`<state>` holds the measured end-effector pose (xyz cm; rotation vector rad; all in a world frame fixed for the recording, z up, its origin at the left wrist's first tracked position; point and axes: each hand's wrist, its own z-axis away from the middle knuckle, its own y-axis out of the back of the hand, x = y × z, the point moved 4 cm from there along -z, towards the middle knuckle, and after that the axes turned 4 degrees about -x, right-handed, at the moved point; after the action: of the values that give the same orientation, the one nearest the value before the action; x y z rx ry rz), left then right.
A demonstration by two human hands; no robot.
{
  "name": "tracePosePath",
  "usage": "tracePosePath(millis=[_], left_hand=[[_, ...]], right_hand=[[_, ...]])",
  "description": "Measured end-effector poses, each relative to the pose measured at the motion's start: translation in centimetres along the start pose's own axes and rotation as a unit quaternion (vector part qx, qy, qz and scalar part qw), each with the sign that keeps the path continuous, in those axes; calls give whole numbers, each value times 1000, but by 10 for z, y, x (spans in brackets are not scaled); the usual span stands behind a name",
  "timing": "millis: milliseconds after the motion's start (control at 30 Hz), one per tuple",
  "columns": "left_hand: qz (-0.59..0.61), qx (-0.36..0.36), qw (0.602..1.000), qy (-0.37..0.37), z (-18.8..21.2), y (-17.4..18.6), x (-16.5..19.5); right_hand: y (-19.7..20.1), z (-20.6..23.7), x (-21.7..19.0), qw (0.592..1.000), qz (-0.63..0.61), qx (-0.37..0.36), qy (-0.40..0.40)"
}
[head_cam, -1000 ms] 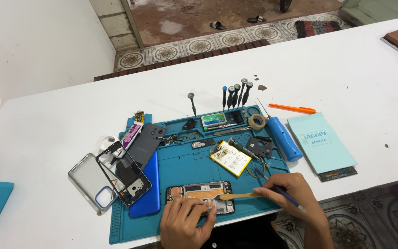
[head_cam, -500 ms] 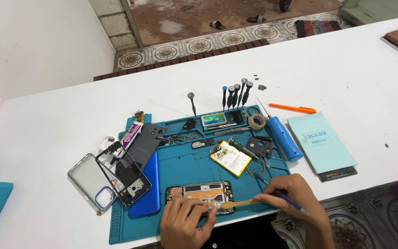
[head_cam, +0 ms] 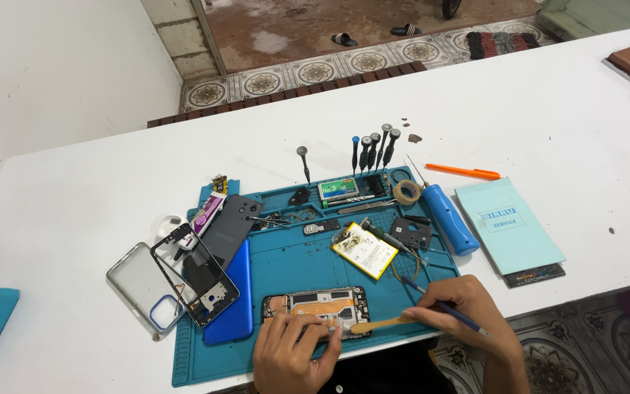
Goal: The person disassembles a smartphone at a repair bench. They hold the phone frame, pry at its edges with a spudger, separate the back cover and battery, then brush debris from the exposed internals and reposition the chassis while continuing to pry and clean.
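- At the near edge of the blue repair mat (head_cam: 286,259) on the white surface (head_cam: 548,117), the opened phone (head_cam: 315,304) lies flat, internals up.
- Left hand (head_cam: 293,354): fingers curled down onto the phone's lower edge, pinning it.
- Right hand (head_cam: 464,314): closed around a tan spudger (head_cam: 380,325) (a thin blue-handled tool (head_cam: 446,310) is held too).
- Change: the spudger tip has slid from mid-phone toward the lower right corner; prying appears to be progressing along that edge.
- Loose battery (head_cam: 364,250), unmoved.

Bright, even daylight fills a sharp view, with soft short shadows, no strong glare, and slight wide-angle bending at the edges.
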<state>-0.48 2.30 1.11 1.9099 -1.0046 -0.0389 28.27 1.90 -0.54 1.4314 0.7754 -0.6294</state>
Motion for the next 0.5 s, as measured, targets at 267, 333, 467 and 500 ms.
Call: tracePosePath(millis=[267, 333, 467, 500], left_hand=[[-6, 13, 1000, -10, 0, 1, 0], [-3, 10, 1000, -9, 0, 1, 0], [0, 9, 1000, -8, 0, 1, 0], [0, 12, 1000, -9, 0, 1, 0]], right_hand=[[-2, -2, 3, 999, 12, 42, -11], [0, -1, 3, 1000, 12, 21, 12], [0, 0, 6, 999, 8, 32, -19], [-1, -1, 6, 998, 7, 45, -37]])
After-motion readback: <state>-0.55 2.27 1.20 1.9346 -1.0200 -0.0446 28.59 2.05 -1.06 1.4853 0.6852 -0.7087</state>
